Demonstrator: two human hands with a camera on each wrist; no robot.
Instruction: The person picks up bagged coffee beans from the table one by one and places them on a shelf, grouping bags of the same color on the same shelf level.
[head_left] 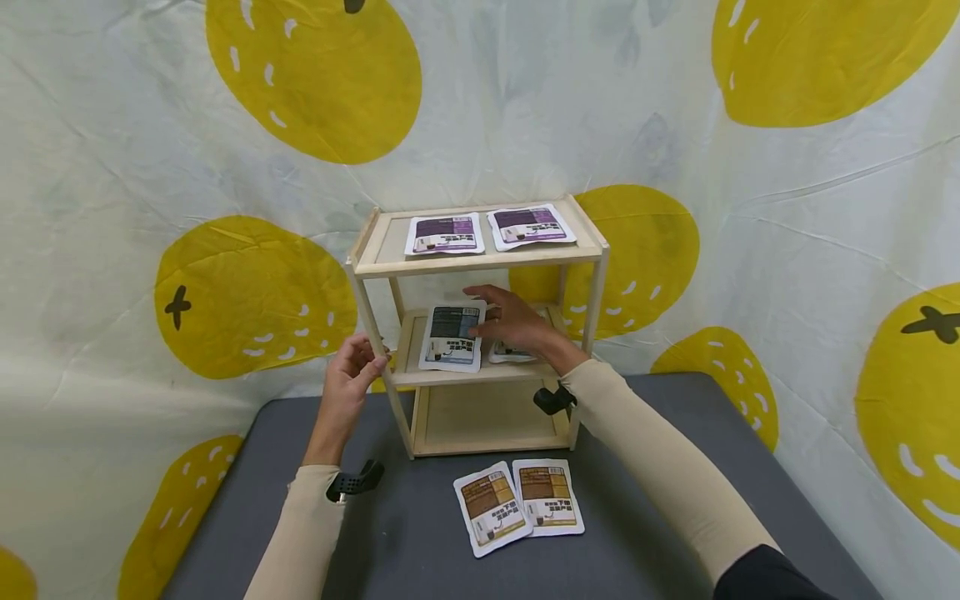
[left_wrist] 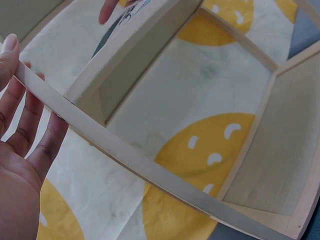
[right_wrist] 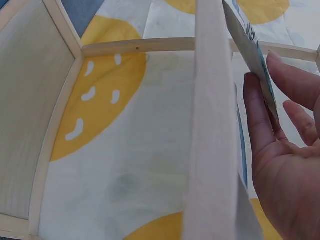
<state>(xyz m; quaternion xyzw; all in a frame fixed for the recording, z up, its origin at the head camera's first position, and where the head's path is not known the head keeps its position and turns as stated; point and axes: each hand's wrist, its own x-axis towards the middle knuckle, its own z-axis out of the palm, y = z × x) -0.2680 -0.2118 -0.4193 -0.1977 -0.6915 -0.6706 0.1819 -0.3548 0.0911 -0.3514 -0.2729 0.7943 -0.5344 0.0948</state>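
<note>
My right hand (head_left: 517,323) reaches over the middle level of a small wooden shelf rack (head_left: 480,268). It pinches the right edge of a white-bordered packet with a dark blue-green label (head_left: 453,337), thumb on one face and fingers on the other. In the right wrist view the packet (right_wrist: 255,55) stands tilted above the shelf. A similar packet (head_left: 510,353) lies to its right, partly hidden by the right hand and forearm. My left hand (head_left: 354,367) grips the rack's left front post (left_wrist: 115,142) between thumb and fingers, near the middle shelf.
Two purple-labelled packets (head_left: 446,234) lie side by side on the top shelf. In front of the rack, a brown-labelled packet (head_left: 492,508) overlaps another brown-labelled packet (head_left: 551,497) on the grey table (head_left: 420,550). A pale cloth with yellow fruit prints (head_left: 480,125) hangs behind.
</note>
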